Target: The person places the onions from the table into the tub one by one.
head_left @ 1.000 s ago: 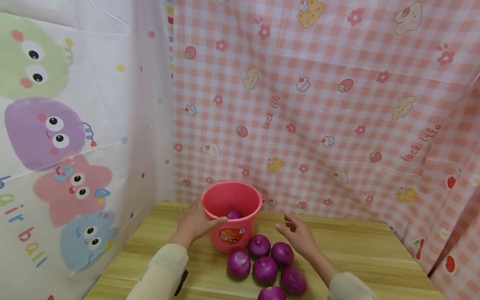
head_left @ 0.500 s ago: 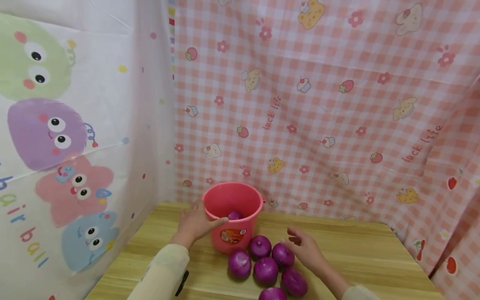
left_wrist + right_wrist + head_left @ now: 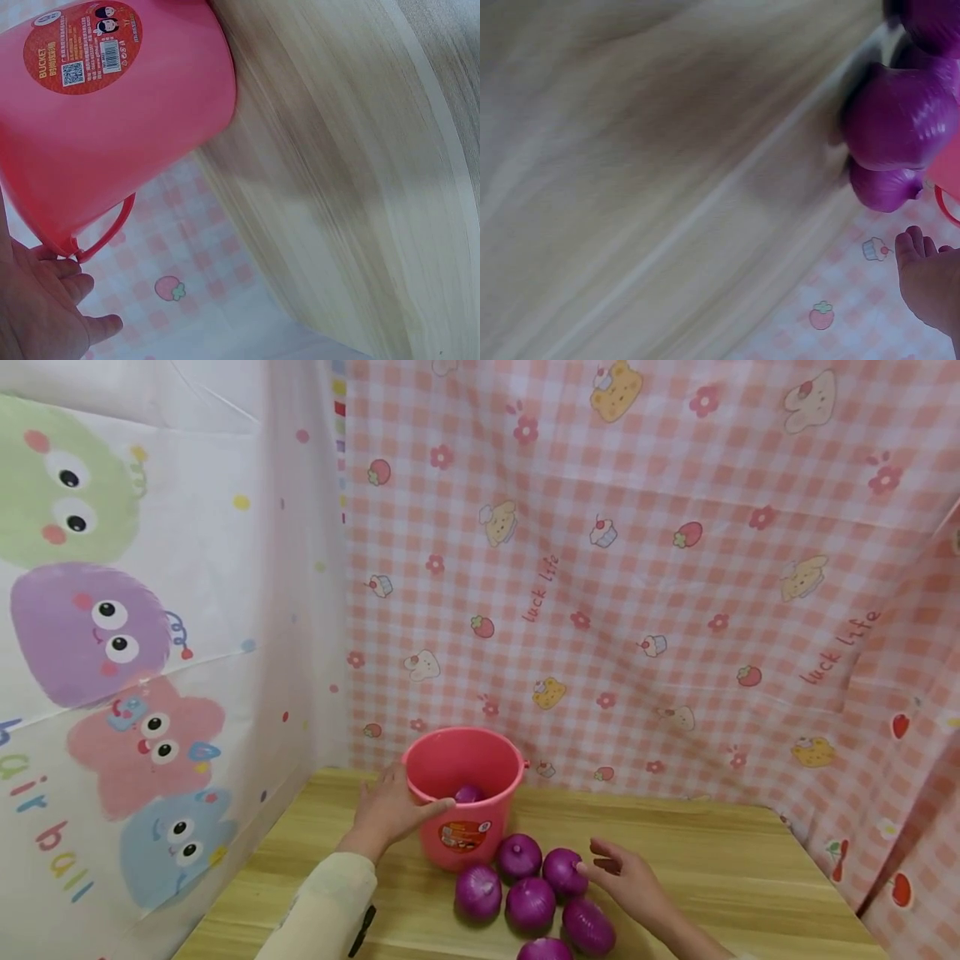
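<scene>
My left hand (image 3: pixel 388 810) holds the left side of a pink plastic bucket (image 3: pixel 459 833), its thumb along the front rim. In the left wrist view, the fingers (image 3: pixel 75 289) lie by the rim and the red handle, two of their tips standing off it. Part of a purple onion (image 3: pixel 469 793) shows inside the bucket. My right hand (image 3: pixel 624 881) is just right of a glossy purple onion (image 3: pixel 565 872), holding nothing, its fingers pointing left with the thumb tip right at that onion. The right wrist view has the hand (image 3: pixel 930 281) beside the onion cluster (image 3: pixel 900 120).
Several more purple onions (image 3: pixel 529 902) lie clustered in front of the bucket on a wood-grain table (image 3: pixel 712 868). A small black object (image 3: pixel 363 930) lies by my left sleeve. A pink checked curtain (image 3: pixel 637 585) hangs behind, and a white cartoon curtain (image 3: pixel 285 568) on the left.
My right hand has moved right and down toward the front, from beside the bucket to the right-hand onion. My left hand, the bucket and the onions stay put.
</scene>
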The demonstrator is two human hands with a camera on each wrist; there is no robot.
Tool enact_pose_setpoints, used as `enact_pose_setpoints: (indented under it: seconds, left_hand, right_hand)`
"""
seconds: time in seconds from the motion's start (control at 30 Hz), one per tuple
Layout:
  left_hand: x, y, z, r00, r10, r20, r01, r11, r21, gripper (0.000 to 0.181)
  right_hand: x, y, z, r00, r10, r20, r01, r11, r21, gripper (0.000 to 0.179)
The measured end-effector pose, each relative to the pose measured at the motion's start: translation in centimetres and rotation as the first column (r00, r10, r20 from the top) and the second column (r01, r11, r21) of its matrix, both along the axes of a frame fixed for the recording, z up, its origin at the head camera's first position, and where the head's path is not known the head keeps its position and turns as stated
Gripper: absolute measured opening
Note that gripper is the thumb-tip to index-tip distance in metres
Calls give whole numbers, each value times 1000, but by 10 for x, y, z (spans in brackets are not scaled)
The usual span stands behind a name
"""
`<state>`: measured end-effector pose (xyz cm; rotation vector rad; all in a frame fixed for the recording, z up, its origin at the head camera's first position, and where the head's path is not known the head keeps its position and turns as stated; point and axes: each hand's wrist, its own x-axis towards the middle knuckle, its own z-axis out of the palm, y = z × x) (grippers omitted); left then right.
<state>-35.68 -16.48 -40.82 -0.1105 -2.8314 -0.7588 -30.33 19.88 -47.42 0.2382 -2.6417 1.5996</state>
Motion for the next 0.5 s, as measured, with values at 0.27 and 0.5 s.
enact_pose_setpoints:
  seconds: [0.27, 0.5]
  left_hand:
    - [-3, 0, 0, 1000, 0, -8, 0, 1000, 5, 122]
    - [-3, -2, -2, 1000, -2, -10, 2, 1000, 20, 122]
  right_hand:
    - [10, 16, -7, 997, 20, 72, -19, 1000, -4, 64]
    - [11, 31, -21, 988, 90, 124, -99, 993, 62, 70]
